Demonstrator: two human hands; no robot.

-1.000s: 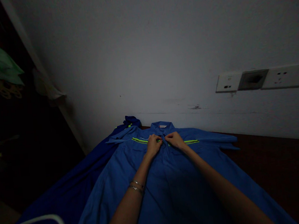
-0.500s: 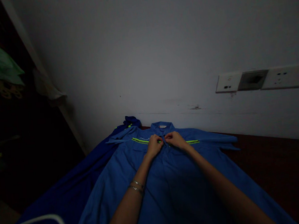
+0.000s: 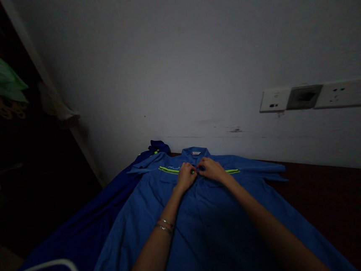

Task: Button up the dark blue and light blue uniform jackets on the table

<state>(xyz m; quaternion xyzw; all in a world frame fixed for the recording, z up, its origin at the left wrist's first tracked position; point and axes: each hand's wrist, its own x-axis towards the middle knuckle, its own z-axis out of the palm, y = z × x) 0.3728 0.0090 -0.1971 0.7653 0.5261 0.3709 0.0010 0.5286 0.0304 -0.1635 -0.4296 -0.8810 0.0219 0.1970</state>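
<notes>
Head view: your left hand and right hand meet at the front opening of a blue shirt, just below its collar. The shirt lies spread face up on a dark reddish-brown surface, its collar near the wall and its lower part cut off by the bottom edge of view. Your left fingers are pinched together on one edge of the opening; your right thumb and fingers are drawn close on the other edge, with cloth between them. You cannot tell whether a button sits in either pinch, since your own knuckles cover the spot. Your hands also hide the inner ends of the yellow-green chest stripe and some of the lettering above it. Print on the collar label is too small to read. Shadow darkens the shirt between your forearms, so its front seam fades out there. Beside it, a darker blue garment lies partly under the shirt, its lower end unclear. A white curved bar is cut off at the lower left corner, and the socket panel runs past the right edge.
</notes>
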